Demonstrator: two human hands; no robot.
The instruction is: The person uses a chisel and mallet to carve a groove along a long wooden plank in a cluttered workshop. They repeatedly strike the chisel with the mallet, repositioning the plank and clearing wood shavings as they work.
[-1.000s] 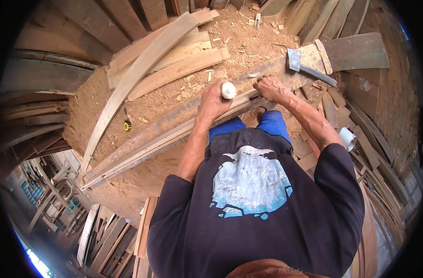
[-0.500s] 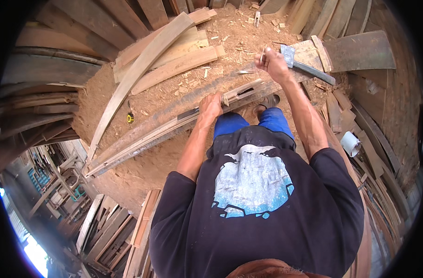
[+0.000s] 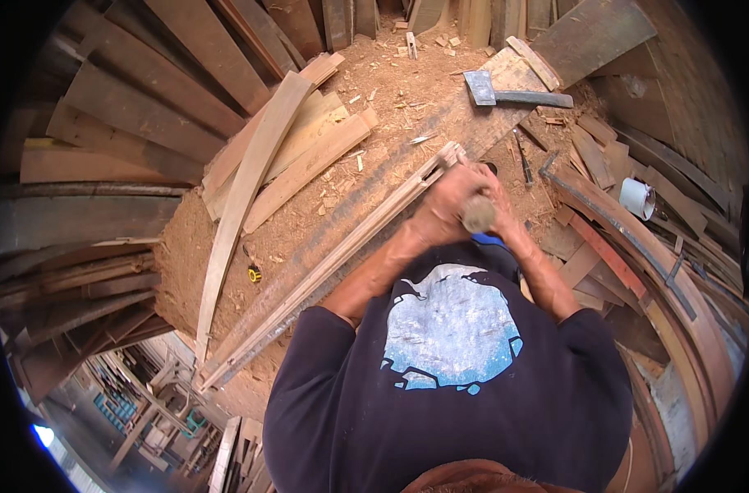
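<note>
Blk tee [image 3: 457, 423] right here, w/ a wht-to-blue print [image 3: 452, 329]! Pale brn long wood strip [image 3: 391, 200], greyish-tan handle end [image 3: 478, 214], yel & blk tape measure [image 3: 255, 273], wht tub [image 3: 636, 197].

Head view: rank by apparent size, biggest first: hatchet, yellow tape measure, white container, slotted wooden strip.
1. Slotted wooden strip
2. Hatchet
3. White container
4. Yellow tape measure
Apparent size only; no ties.

Head view: wide fisheye, left unit of a worn pair. Station: above and behind the fingers [image 3: 477, 179], facing steeply down. Range: black T-shirt [image 3: 448, 427] nearest, on the wearer's side of the fingers; fingers at middle distance; planks [image 3: 214, 62] farther, beyond and left of them. Orientation upright.
</note>
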